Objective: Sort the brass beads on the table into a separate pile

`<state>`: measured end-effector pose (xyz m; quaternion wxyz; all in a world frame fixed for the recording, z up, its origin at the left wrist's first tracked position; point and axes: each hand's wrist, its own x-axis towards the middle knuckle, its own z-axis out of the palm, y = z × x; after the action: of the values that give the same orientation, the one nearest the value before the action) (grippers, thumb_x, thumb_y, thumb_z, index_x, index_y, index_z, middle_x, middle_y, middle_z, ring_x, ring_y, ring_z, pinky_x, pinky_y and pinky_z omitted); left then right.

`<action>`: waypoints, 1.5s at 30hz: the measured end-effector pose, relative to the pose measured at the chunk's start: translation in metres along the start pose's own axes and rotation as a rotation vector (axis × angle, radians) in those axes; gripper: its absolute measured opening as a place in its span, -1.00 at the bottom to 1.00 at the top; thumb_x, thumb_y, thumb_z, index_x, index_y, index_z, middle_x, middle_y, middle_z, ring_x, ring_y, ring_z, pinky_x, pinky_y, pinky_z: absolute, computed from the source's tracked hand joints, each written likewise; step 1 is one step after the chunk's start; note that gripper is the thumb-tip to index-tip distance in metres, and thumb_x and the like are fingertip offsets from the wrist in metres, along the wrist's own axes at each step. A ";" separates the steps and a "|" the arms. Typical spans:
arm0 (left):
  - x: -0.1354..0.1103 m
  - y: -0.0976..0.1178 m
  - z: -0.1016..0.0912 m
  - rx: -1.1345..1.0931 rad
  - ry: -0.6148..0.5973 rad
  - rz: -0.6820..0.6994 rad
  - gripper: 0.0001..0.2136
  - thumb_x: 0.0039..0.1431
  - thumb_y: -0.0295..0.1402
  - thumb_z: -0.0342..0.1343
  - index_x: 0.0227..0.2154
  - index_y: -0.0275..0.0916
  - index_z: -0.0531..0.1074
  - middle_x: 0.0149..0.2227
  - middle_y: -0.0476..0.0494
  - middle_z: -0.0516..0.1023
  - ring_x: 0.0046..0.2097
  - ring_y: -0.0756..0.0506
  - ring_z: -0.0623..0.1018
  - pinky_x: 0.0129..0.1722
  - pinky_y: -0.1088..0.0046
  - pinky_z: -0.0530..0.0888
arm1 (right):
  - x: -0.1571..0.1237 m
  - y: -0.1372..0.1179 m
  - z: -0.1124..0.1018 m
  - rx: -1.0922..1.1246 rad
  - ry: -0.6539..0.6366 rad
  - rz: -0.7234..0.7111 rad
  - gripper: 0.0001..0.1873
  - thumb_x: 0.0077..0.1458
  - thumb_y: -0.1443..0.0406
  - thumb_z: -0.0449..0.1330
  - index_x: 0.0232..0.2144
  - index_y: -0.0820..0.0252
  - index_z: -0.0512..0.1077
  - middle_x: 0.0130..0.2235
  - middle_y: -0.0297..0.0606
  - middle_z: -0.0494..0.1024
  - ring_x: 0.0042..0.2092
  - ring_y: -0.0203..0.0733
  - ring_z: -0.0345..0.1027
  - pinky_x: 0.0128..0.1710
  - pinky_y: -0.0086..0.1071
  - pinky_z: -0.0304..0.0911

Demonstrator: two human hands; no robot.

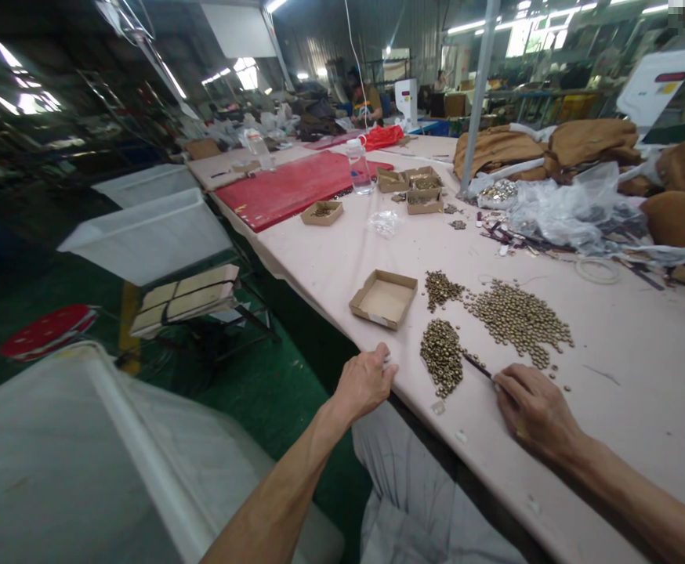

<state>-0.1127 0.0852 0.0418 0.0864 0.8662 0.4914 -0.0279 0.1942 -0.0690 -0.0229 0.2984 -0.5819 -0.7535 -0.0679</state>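
Note:
My right hand (534, 407) rests on the table and pinches a thin dark stick (479, 365). The stick's tip reaches the edge of a heap of small brass-coloured studs (441, 354). My left hand (369, 380) is at the table's near edge, fingers curled together; a small pale spot shows at the fingertips, too small to name. Just beyond it lies a shallow cardboard tray (385, 298) with a bare bottom. A smaller stud pile (442, 288) sits right of the tray, and a wide spread of studs (519, 317) lies farther right.
Farther back on the table (313, 258) are small cardboard boxes (425, 202) with metal bits, a water bottle (359, 166) and a red board (301, 188). Plastic bags (583, 211) and brown fabric (589, 141) lie at right. White bins (136, 235) and a stool (48, 330) stand at left.

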 end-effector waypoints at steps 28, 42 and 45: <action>-0.001 -0.001 -0.001 0.001 -0.009 0.008 -0.72 0.37 -0.11 -0.12 -0.04 -0.15 0.29 -0.20 -0.24 0.61 -0.13 -0.25 0.62 -0.14 0.29 0.43 | 0.002 0.005 0.010 -0.055 0.001 0.002 -0.76 0.16 0.40 0.15 -0.10 0.21 0.44 -0.17 -0.10 0.48 -0.15 -0.08 0.34 -0.16 -0.20 0.31; -0.001 -0.002 -0.002 0.014 0.004 0.025 -0.72 0.37 -0.10 -0.11 -0.06 -0.16 0.29 -0.20 -0.23 0.61 -0.14 -0.26 0.63 -0.15 0.28 0.45 | 0.008 0.008 0.017 -0.078 -0.003 0.040 -0.76 0.16 0.40 0.14 -0.11 0.23 0.46 -0.19 -0.12 0.47 -0.17 -0.11 0.32 -0.15 -0.23 0.27; -0.001 -0.001 -0.003 0.013 -0.012 0.020 -0.71 0.37 -0.11 -0.12 -0.05 -0.16 0.29 -0.20 -0.24 0.61 -0.13 -0.26 0.63 -0.14 0.27 0.45 | 0.010 0.009 0.019 -0.084 -0.009 0.048 -0.77 0.16 0.41 0.14 -0.12 0.22 0.46 -0.20 -0.13 0.47 -0.17 -0.11 0.33 -0.15 -0.24 0.26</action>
<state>-0.1146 0.0853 0.0447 0.0838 0.8715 0.4819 -0.0354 0.1936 -0.0492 -0.0348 0.2720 -0.6122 -0.7370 -0.0896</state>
